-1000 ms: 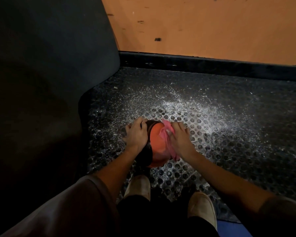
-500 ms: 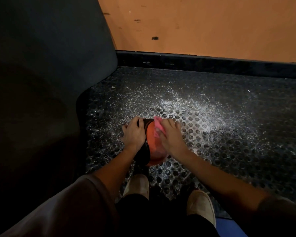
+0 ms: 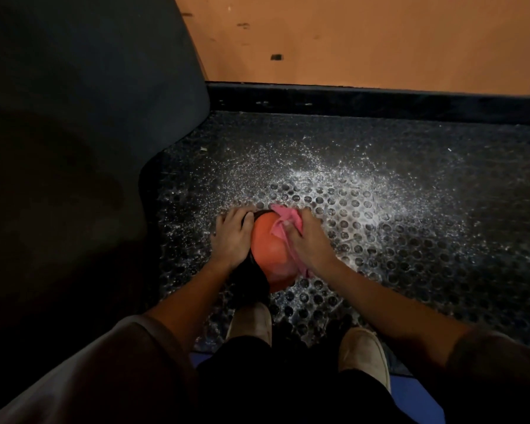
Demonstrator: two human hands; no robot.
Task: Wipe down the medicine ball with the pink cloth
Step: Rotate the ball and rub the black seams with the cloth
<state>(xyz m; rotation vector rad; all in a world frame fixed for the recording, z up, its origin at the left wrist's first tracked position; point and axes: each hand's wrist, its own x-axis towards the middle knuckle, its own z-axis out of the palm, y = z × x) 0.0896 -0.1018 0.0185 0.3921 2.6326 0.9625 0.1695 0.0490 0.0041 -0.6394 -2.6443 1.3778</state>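
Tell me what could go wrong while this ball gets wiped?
The ball sits on the mat, steadied only by the left hand on its side; a hard push from the right hand with the cloth might roll it away. The mat looks sprayed with wet speckles close to the shoes, so a slip seems possible.

Both forearms are reaching forward and down, angling in towards each other. The left hand is lying palm-down, fingers spread and nearly straight, pressing on the left side of the ball. The right hand is curling its fingers over the bunched cloth, thumb pinching it against the ball's upper right.
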